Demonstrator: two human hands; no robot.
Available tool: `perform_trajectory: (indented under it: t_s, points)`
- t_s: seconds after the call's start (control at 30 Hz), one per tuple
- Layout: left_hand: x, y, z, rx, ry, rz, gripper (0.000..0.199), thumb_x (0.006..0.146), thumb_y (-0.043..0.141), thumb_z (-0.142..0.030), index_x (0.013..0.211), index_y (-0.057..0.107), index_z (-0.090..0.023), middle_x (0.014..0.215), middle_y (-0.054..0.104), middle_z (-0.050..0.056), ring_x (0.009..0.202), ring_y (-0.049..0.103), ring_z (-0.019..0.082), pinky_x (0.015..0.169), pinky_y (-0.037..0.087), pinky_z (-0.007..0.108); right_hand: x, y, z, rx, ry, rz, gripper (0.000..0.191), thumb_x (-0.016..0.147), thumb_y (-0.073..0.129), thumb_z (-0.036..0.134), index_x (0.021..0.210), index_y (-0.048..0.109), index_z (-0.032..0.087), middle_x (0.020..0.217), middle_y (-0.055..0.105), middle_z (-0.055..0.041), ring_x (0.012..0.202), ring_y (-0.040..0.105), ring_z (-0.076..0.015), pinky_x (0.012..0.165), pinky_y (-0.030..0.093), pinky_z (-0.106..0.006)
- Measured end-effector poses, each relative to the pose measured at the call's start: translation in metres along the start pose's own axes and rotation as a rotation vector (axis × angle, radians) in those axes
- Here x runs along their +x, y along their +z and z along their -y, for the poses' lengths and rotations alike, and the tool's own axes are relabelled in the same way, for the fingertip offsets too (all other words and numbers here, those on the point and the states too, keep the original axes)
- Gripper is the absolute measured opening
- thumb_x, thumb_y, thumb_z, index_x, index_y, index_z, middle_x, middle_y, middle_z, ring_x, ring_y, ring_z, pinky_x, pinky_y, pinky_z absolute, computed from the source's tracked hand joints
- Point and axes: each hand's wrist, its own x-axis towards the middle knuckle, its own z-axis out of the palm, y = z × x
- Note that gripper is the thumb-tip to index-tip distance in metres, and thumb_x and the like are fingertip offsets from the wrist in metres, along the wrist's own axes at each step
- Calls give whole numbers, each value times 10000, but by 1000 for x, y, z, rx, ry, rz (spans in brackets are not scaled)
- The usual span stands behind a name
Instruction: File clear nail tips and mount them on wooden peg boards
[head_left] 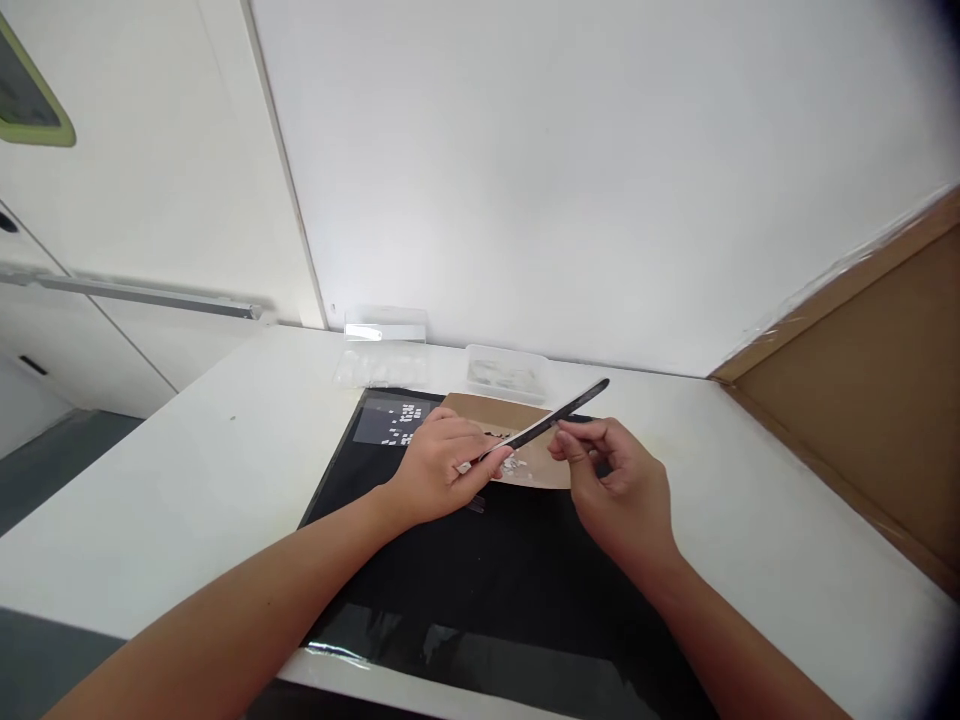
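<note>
A long thin dark strip (pixel 574 405) with a pale edge slants up to the right above a brown sheet (pixel 547 475). My left hand (pixel 450 462) is closed on its lower end, thumb along the near side. My right hand (pixel 619 480) is beside the middle of the strip, thumb and forefinger pinched together; whatever they hold, if anything, is too small to make out. Small white pieces (pixel 514 464) and some dark bits lie on the brown sheet. Under it is a black mat (pixel 510 580).
A clear sheet with small white pieces (pixel 401 425) lies at the mat's back left. Behind stand a clear open case (pixel 382 360) and a shallow clear box (pixel 506 372), near the white wall (pixel 525 180). A brown panel (pixel 870 400) rises on the right.
</note>
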Motion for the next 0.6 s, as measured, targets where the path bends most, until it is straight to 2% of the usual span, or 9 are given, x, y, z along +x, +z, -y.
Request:
perform_trajectory:
  t_s: [0.07,0.13,0.33,0.5,0.6]
  points:
    - [1,-1,-2,-2,10,4,294,1027,589,-216,753,693,-195,671,725,-26,654,649,128,754,400,347,5,-3,-4,0,32,-69,241,963,638,469,1002,705,241,868,777,-23,643,664,-171,593,501,-284]
    - [1,-1,-3,-4,15,5,292,1022,594,-205,746,687,-194,664,719,-29,644,637,126,748,399,345,7,-4,-5,7,28,-76,249,965,633,470,999,701,233,866,776,-29,641,661,-171,603,508,-289]
    - [1,-1,-1,13,1,-17,296,1022,594,-215,747,703,-200,681,724,-21,647,635,125,754,400,339,-4,-1,8,30,-61,128,288,997,580,476,1039,731,235,885,777,-38,662,670,-177,654,529,-309]
    - [2,0,-2,-3,-1,4,301,1024,580,-209,744,694,-200,671,722,-27,649,655,125,783,413,346,8,-8,-3,-1,32,-51,296,965,620,498,1025,716,224,879,780,-43,627,654,-177,601,513,-298]
    - [2,0,-3,-9,8,6,312,1026,571,-209,737,688,-198,665,719,-27,643,654,123,792,419,351,14,-11,-10,16,56,-90,306,956,628,505,1029,712,220,893,782,-48,681,683,-191,612,521,-298]
